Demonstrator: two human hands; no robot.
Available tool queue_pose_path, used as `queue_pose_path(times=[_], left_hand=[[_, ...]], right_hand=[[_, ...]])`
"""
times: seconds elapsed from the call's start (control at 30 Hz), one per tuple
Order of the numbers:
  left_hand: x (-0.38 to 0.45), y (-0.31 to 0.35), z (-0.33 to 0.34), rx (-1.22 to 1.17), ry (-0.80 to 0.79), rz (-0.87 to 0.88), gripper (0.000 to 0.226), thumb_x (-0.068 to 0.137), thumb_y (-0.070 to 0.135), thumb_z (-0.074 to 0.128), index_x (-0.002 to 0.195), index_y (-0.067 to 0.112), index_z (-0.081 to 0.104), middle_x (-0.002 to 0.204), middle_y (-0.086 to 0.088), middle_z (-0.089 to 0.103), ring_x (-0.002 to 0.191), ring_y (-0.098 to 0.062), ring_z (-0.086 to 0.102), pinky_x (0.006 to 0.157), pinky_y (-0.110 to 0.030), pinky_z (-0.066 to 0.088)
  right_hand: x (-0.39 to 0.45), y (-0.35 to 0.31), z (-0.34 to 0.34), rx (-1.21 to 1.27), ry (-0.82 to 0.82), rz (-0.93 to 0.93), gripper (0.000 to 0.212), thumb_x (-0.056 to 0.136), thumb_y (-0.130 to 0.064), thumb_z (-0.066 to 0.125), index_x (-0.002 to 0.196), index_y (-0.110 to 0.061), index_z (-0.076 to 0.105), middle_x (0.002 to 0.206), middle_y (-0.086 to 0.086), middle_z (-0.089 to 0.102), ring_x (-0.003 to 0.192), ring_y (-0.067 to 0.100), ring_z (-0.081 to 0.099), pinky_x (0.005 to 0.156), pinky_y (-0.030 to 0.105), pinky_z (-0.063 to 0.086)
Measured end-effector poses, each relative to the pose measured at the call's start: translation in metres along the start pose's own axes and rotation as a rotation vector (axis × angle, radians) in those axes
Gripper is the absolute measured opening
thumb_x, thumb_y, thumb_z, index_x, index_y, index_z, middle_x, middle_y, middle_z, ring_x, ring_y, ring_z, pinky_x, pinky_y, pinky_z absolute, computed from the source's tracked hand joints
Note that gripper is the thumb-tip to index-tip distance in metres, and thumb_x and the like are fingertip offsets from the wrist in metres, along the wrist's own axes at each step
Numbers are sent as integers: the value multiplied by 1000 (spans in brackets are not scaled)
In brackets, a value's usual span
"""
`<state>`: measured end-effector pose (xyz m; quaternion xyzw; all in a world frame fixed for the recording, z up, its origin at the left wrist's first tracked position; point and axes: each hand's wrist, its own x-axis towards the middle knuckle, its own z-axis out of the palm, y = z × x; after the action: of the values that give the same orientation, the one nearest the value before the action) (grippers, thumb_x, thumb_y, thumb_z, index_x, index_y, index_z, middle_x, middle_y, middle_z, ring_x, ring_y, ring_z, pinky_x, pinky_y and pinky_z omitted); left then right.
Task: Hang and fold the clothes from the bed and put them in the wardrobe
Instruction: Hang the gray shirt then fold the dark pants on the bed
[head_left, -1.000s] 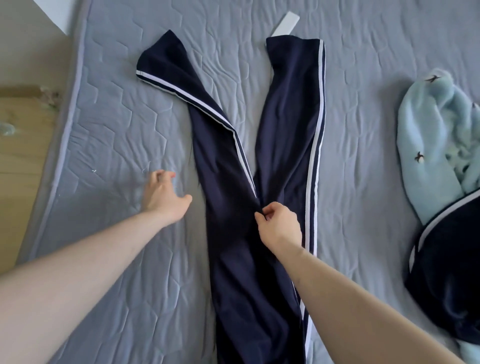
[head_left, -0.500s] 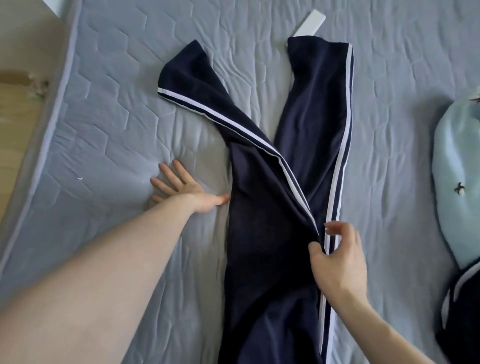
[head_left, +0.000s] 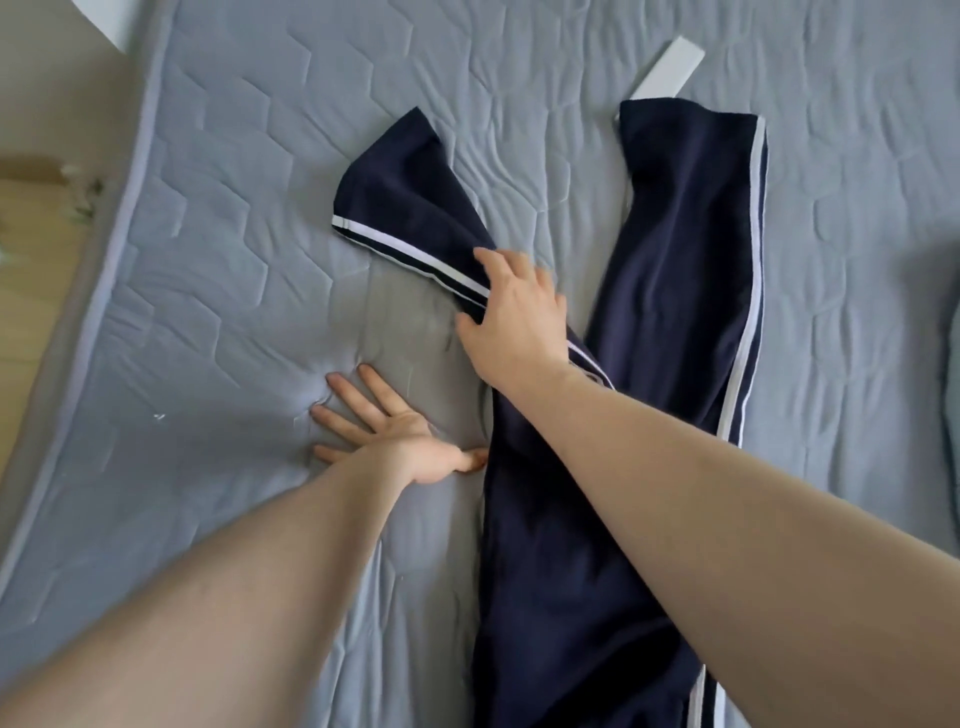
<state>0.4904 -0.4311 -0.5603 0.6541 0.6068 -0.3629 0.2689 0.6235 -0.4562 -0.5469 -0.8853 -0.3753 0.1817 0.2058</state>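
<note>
Soft even daylight, no glare; faint shadows under forearms; slight motion blur, wide-angle stretch at edges.

No text, label, brand, number or sign can be read anywhere in view.

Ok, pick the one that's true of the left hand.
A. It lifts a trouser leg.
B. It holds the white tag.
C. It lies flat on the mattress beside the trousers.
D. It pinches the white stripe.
C: the left hand lies spread, fingers straight, on the mattress, beside the trousers.
</note>
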Motion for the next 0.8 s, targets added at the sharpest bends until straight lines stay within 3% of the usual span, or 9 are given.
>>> queue_pose_path(times=[0.1,0.2,0.37,0.4,0.43,0.47,0.6,0.7,0.8], left_hand=[[5,1,1,-15,-11,-2,185,36,89,80,140,12,-52,144,-20,-59,144,-53,-36,115,-74,-3],[8,2,0,-19,-20,-5,186,34,90,79,138,11,-53,142,-21,-60,143,-53,-37,115,-74,-4],[16,3,3,-50,-34,-37,192,22,91,78,130,13,-60,132,-20,-67,140,-53,-41,115,-74,-5],[18,3,4,-56,-32,-41,194,17,91,78,129,14,-61,132,-20,-68,138,-53,-43,114,-74,-6],[21,3,5,-59,-28,-48,196,12,91,77,128,14,-62,132,-20,-68,136,-52,-47,114,-74,-7],[23,3,7,-62,-24,-58,197,9,91,76,126,14,-62,133,-19,-67,130,-51,-52,114,-74,-7],[32,1,16,-58,6,-94,197,8,88,78,125,17,-63,137,-17,-66,103,-48,-67,114,-74,-6],[33,1,17,-47,1,-101,196,8,89,77,125,17,-64,137,-17,-66,100,-48,-69,114,-75,-6],[25,4,11,-52,-11,-94,193,17,89,79,122,15,-65,134,-18,-67,120,-52,-58,114,-74,-5]], right_hand=[[14,4,2,23,-88,67,60,95,-31,65,152,-28,46,138,5,54,121,33,56,97,44,47],[20,1,-15,380,72,191,18,89,-31,63,102,-23,74,92,2,73,89,27,68,79,39,56],[23,39,-77,1009,472,463,48,82,-48,64,62,-12,40,60,-10,44,58,7,42,55,27,42],[23,54,-89,1079,521,559,51,80,-52,66,63,-16,34,57,-11,46,56,8,45,55,28,45],[22,69,-101,1149,556,656,30,78,-53,68,97,-33,56,56,-13,54,56,8,54,58,28,53],[22,85,-108,1176,567,753,35,78,-53,70,68,-20,74,59,-13,64,62,10,64,65,30,59],[14,137,-106,867,433,1019,37,86,-53,69,101,-20,58,101,-5,65,87,19,62,80,31,50],[6,151,-96,588,414,850,69,82,-47,76,139,-25,44,127,-7,57,109,17,62,88,27,40],[21,148,-100,466,401,720,82,75,-53,79,146,-29,46,133,-11,60,124,15,59,96,24,41]])
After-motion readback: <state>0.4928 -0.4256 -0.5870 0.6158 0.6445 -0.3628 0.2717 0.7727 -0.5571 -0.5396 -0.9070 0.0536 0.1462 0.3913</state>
